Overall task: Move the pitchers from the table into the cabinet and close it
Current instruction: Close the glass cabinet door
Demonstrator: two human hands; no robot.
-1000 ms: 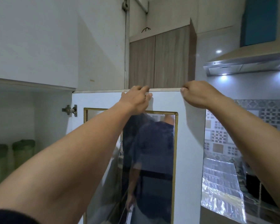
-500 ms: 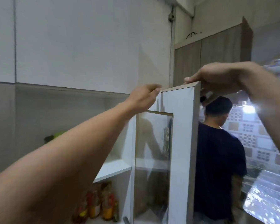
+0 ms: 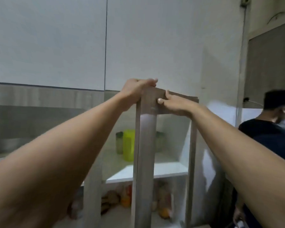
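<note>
The cabinet door (image 3: 144, 153) stands partly open, its edge turned toward me, with a glass pane on its right part. My left hand (image 3: 136, 89) grips the door's top corner, fingers curled over it. My right hand (image 3: 174, 104) lies flat against the door's top rail, fingers stretched out. Inside the cabinet, on the white upper shelf (image 3: 155, 171), stands a yellow-green pitcher (image 3: 129, 145) with a darker green one (image 3: 119, 142) beside it on the left. Another greenish pitcher (image 3: 160, 142) shows dimly through the glass.
Bottles and packets (image 3: 122, 198) fill the lower shelf. White upper cabinet fronts (image 3: 56, 43) run above. A person in a dark shirt (image 3: 273, 139) stands close on the right. A wood-grain wall cabinet (image 3: 270, 66) hangs at the upper right.
The door has swung from wide open toward the cabinet, and my view turned left with it. My right hand moved from the door's far top corner to lie flat near my left hand.
</note>
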